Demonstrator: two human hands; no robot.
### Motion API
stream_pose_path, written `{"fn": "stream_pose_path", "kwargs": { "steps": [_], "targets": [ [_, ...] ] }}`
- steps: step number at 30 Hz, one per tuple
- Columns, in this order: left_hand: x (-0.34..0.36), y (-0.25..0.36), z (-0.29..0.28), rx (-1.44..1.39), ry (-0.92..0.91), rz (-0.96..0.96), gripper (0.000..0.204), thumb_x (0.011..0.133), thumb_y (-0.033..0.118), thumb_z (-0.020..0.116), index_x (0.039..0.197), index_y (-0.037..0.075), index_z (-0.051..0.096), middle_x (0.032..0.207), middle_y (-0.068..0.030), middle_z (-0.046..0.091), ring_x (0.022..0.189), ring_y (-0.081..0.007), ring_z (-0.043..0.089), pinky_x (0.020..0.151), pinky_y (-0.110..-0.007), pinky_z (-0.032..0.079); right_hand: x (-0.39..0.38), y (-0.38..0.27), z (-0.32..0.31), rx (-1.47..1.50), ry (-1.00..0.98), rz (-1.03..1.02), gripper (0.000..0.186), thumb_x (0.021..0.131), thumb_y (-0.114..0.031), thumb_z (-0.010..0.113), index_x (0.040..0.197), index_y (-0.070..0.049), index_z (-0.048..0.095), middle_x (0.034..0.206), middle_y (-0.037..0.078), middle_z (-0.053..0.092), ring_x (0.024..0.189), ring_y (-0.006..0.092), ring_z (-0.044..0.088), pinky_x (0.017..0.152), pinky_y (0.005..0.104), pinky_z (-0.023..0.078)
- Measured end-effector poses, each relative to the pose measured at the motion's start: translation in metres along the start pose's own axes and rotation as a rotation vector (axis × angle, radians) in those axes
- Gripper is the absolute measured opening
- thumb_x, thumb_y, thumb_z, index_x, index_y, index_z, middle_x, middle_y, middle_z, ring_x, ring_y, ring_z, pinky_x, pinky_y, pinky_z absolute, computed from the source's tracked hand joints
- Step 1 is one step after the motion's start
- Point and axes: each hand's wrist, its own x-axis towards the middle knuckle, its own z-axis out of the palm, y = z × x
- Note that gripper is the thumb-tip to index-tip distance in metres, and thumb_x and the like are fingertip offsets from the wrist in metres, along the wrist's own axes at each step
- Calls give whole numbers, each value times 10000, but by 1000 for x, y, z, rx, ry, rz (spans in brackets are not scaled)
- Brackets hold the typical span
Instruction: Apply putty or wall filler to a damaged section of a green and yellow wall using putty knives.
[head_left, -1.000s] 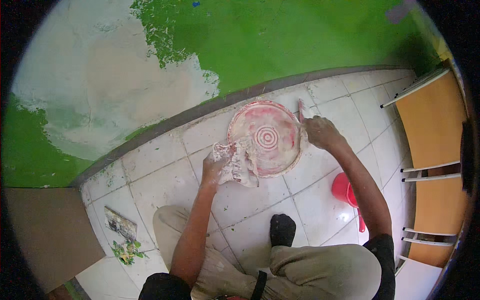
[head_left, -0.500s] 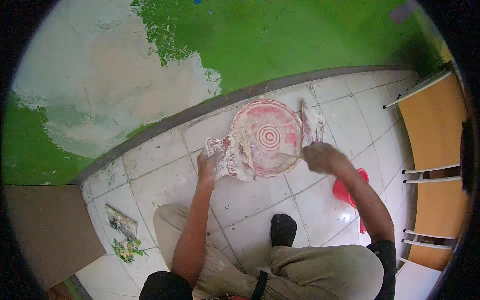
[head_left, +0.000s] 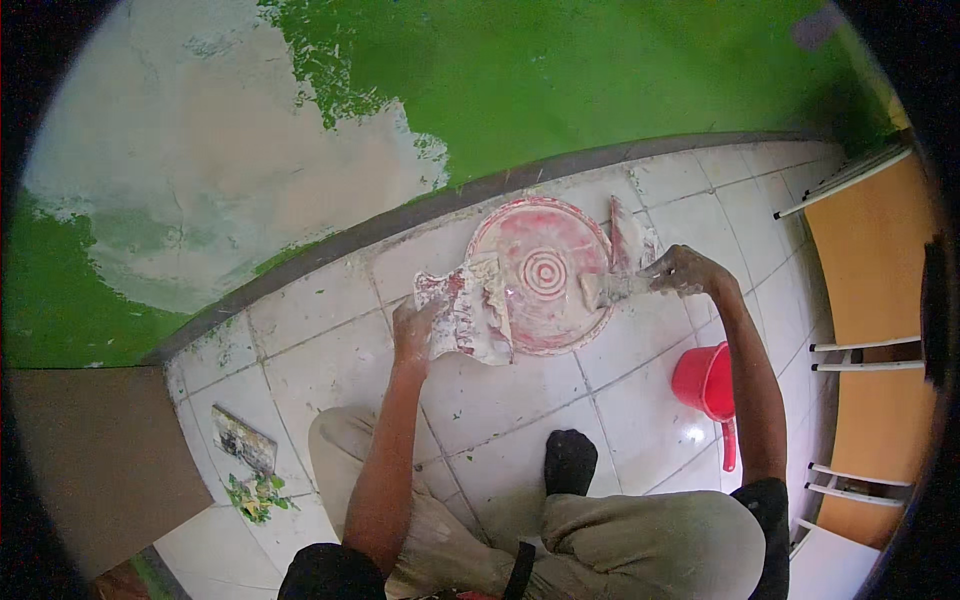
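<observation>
My left hand (head_left: pixel 414 328) grips a putty-caked plate (head_left: pixel 465 325) resting over the left side of a round red tray (head_left: pixel 550 228) with whitish residue and concentric rings. Pale paste is piled along the plate's right edge. My right hand (head_left: pixel 685 268) is closed on a smeared putty knife (head_left: pixel 605 290), its blade on the tray's right part. Another smeared red blade (head_left: pixel 628 232) lies beside the tray's right rim.
A red dipper (head_left: pixel 695 378) stands on the white tiled floor (head_left: pixel 510 410). A green wall (head_left: pixel 620 70) has a white patch (head_left: pixel 200 120). Orange chairs (head_left: pixel 860 260) line the right. At lower left lie a dirty board (head_left: pixel 243 438), green debris (head_left: pixel 255 497) and a brown panel (head_left: pixel 105 460).
My right hand moved down from the tray's upper right edge, then rightward and back up, now with a knife blade lying in the tray. The red blade it was near stays beside the rim.
</observation>
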Motion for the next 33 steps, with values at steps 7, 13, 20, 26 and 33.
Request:
{"fn": "stream_pose_path", "kwargs": {
  "steps": [7,13,20,26,33],
  "targets": [
    [-5,9,0,-31,32,120,207,798,115,637,982,21,629,844,-7,603,710,-112,553,651,-263,457,11,4,42,97,-68,-13,292,699,-271,754,886,-49,724,572,12,571,485,112,496,459,286,418],
    [-3,25,-15,-119,94,68,193,815,95,611,992,19,615,831,-1,593,710,-115,560,640,-264,464,18,-22,83,219,-2,-134,283,753,-253,732,953,-53,721,587,23,584,489,107,476,457,292,402],
    [-9,46,-28,-134,151,137,209,825,110,604,1010,11,600,834,-23,591,717,-125,577,653,-282,489,28,-67,113,224,-17,-140,279,817,-227,682,1037,-56,688,689,97,631,607,138,546,593,302,467],
    [-11,50,-38,-166,147,55,309,836,169,577,1095,-1,569,926,-65,617,795,-181,612,728,-323,515,34,-77,134,54,83,-391,333,847,-238,639,1115,-40,644,938,184,685,837,222,648,785,344,502],
    [-4,40,-38,-332,-279,-96,470,832,217,561,1210,-56,500,1131,-143,613,959,-251,642,835,-391,540,-2,-74,147,559,290,-266,297,847,-188,645,1082,-7,651,858,137,677,767,165,608,718,316,493]
  ]
}}
